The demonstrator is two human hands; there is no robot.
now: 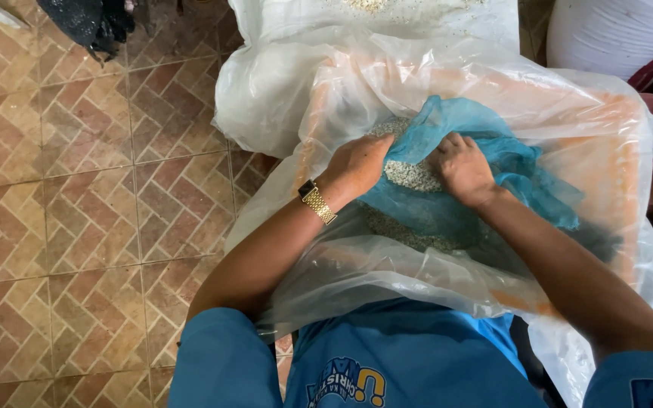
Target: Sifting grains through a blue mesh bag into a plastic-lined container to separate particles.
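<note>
My left hand [358, 165], with a gold watch [317, 202] on the wrist, grips the left edge of a blue mesh bag [523, 170] that lies inside a large clear plastic liner [387, 83]. My right hand [462, 168] clutches the blue mesh just to the right. Between the two hands small pale grains [411, 175] fill the mouth of the mesh bag. The fingertips of both hands are curled into the fabric and partly hidden.
The clear liner covers an orange container [629, 181]. Behind it stands a white sack [372, 15] with more pale grains at its top. A white bundle [617, 34] sits at the upper right. Brown patterned floor tiles [85, 196] spread to the left, with dark cloth [88, 23] at the top.
</note>
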